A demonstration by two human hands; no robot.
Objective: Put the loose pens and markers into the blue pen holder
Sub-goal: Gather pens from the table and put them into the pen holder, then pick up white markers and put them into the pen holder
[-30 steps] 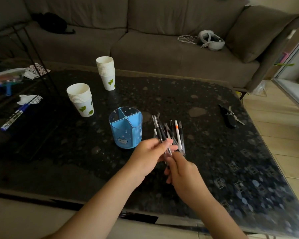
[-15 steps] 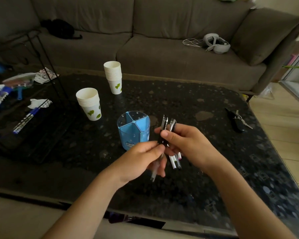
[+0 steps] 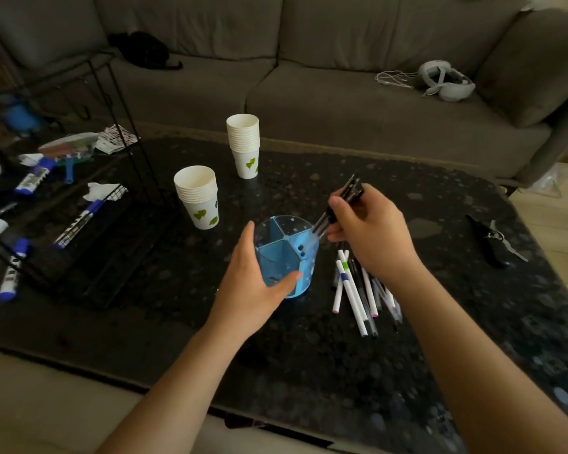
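**Pens tipped into the holder**

The left hand (image 3: 253,290) wraps fingers and thumb around the blue pen holder (image 3: 287,253) on the black table (image 3: 309,355). The right hand (image 3: 371,234) pinches a black pen bundle (image 3: 338,208), tips slanting into its right compartment. Loose pens (image 3: 358,296) lie just right.

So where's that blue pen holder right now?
The blue pen holder stands mid-table, gripped by the left hand, with loose pens lying just right of it and a paper cup stack behind-left.
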